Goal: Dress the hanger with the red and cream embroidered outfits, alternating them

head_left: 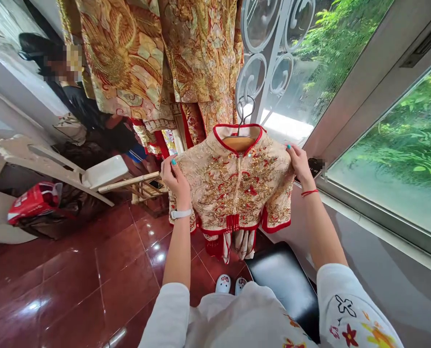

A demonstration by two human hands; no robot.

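A cream jacket [233, 183] with gold beading and red trim hangs on a hanger [241, 118] with a dark hook, its front facing me. My left hand [175, 180] pinches the fabric at the shoulder on the left side. At the opposite shoulder, my right hand [298, 164] grips the cloth between thumb and fingers. Red tassels [232, 223] dangle from the middle of the front hem. Below the hem, more cream and red fabric [244, 244] shows, partly hidden by the jacket.
Gold embroidered garments [128, 58] hang behind. A black seat [284, 280] stands close at my right, beside the window wall. To the left are a bamboo frame [136, 183], a white chair [107, 171], a red bag [37, 200] and another person [81, 101].
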